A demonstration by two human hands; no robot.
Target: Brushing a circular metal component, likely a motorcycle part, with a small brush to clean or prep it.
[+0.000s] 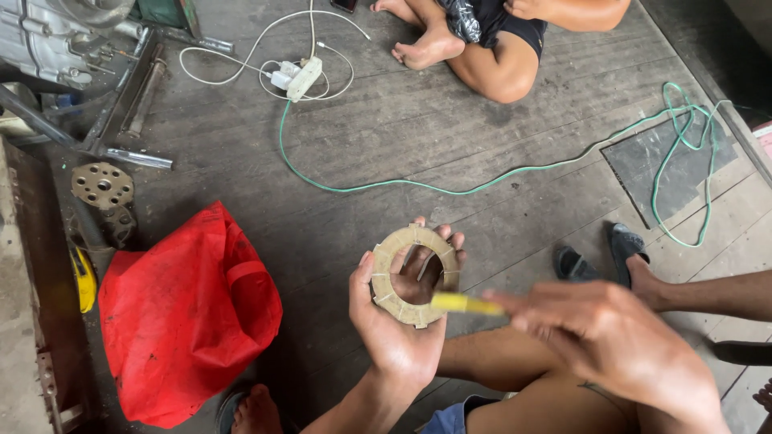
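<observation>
**Ring in one hand, yellow tool in the other**

The only container on the floor is a red bag [189,317], slumped to the person's left with its mouth folded over; what is inside cannot be seen from here.

The left hand [398,321] is raised palm-up over the lap, wrist bent back, fingers wrapped around a tan ring [388,259]. The thumb presses the ring's left edge and the fingertips curl over the right edge and through the hole, so the ring stands nearly upright, held firmly above the wooden floor [450,137] and just in front of the person's knee.

The right hand [611,341] comes in from the right, blurred, closed around a thin yellow tool [465,303]. The tool's tip reaches the lower right part of the ring; whether it actually touches is hard to say through the blur.

Around them: a green cable [515,170] loops across the boards, a white power strip [302,79] with white leads lies further off, and a metal disc [102,186] with holes sits near the engine parts at far left. A pair of dark sandals [599,255] rests to the right. Another person sits opposite, bare feet on the boards.
</observation>
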